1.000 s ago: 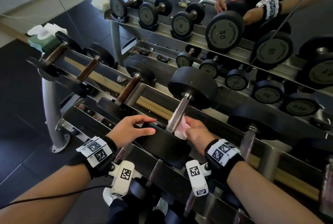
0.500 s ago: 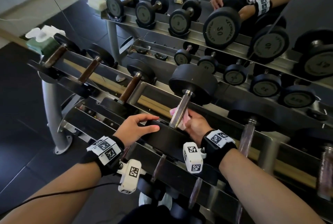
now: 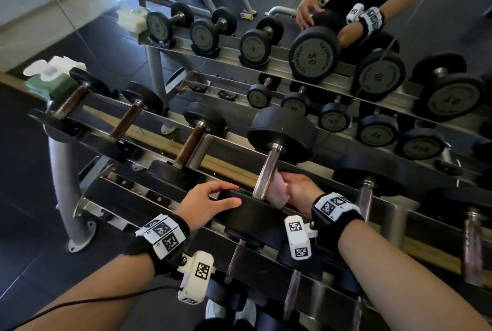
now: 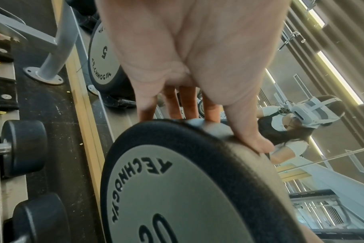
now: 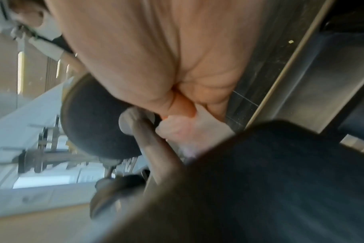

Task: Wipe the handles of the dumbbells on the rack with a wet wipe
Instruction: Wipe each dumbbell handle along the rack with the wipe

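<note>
A big black dumbbell lies on the rack's top tier, its steel handle (image 3: 267, 171) running from the near head (image 3: 255, 215) up to the far head (image 3: 282, 133). My right hand (image 3: 288, 184) grips a crumpled pale wet wipe (image 3: 277, 191) and holds it against the right side of the handle's lower part. The right wrist view shows the wipe (image 5: 187, 129) bunched in my fingers beside the handle (image 5: 156, 144). My left hand (image 3: 234, 194) rests on the near head's rim, thumb laid along it. In the left wrist view, its fingers reach over the head (image 4: 177, 189).
Smaller dumbbells with brown handles (image 3: 190, 141) sit to the left on the same tier. A green wet-wipe pack (image 3: 50, 80) stands at the rack's left end. Another steel-handled dumbbell (image 3: 364, 197) lies to the right. More handles (image 3: 291, 293) fill the lower tier. A mirror (image 3: 314, 56) stands behind.
My right hand slid the wipe up the steel handle, then back down toward the near head. The left hand stayed on that head.
</note>
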{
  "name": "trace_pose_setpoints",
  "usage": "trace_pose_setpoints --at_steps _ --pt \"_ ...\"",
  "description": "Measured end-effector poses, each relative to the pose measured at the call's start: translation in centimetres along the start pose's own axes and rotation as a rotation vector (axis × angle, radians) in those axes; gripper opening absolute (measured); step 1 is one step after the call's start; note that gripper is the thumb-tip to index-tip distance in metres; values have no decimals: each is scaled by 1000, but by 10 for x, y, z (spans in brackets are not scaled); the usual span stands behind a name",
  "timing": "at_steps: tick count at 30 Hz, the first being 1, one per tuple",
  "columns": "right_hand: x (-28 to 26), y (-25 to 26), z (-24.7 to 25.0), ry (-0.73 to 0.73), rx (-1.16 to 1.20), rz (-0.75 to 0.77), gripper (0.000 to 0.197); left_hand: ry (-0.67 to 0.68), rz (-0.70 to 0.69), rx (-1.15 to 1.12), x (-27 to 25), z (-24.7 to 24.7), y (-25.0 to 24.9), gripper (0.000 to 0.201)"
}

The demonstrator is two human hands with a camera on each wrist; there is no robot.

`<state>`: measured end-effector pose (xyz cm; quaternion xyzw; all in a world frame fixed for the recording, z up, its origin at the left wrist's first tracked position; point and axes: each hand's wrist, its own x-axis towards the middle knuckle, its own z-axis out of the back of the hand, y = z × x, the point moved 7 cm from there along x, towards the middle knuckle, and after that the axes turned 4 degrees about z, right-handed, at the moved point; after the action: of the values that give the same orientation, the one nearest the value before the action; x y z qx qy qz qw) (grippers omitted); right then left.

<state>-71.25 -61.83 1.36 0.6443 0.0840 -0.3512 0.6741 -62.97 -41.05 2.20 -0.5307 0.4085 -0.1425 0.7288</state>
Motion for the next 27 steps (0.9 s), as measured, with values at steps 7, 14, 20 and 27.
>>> trace_pose_setpoints --at_steps 7,14,20,27 --pt "-14 -9 -22 186 -24 84 26 19 -25 31 2 1 2 42" --pt "-14 -21 3 123 -158 -10 22 24 -26 40 5 3 3 40" --pt "-4 -24 -4 53 -11 -11 42 42 -26 35 4 3 2 51" --pt "-12 -24 -15 76 54 28 45 8 2 80 8 3 2 29"
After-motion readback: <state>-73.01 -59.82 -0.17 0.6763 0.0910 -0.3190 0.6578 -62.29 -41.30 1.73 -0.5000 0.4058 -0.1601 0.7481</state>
